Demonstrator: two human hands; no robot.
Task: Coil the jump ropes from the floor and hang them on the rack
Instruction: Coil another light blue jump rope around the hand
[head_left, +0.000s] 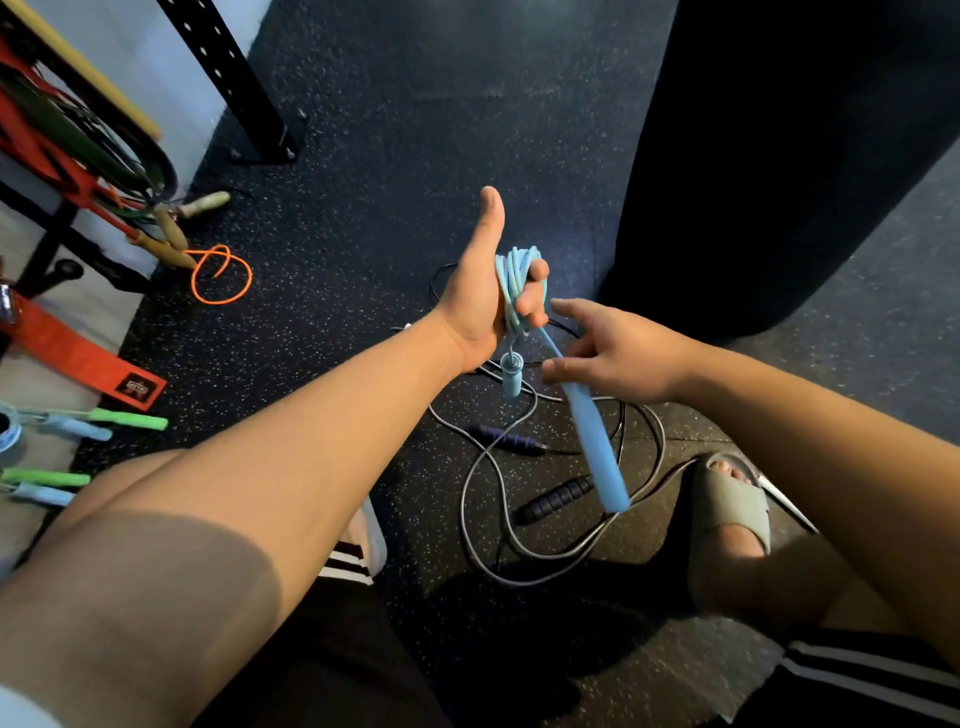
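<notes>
If my right hand (618, 353), pinching the long blue handle (592, 436), slackens, the blue rope (514, 280) that my left hand (480, 306) grips in coils could unwind. I count 2 blue handles, 1 grey rope (464, 493) loose on the floor (389, 156) with 2 dark handles (556, 499), and 1 orange rope (221, 275) by the rack (47, 244).

Our left hand (483, 291) grips the blue rope coil (514, 278) (thumb raised); just right of the coil our right hand (618, 353) pinches a blue handle (589, 431), grey rope (462, 504) beneath.
</notes>
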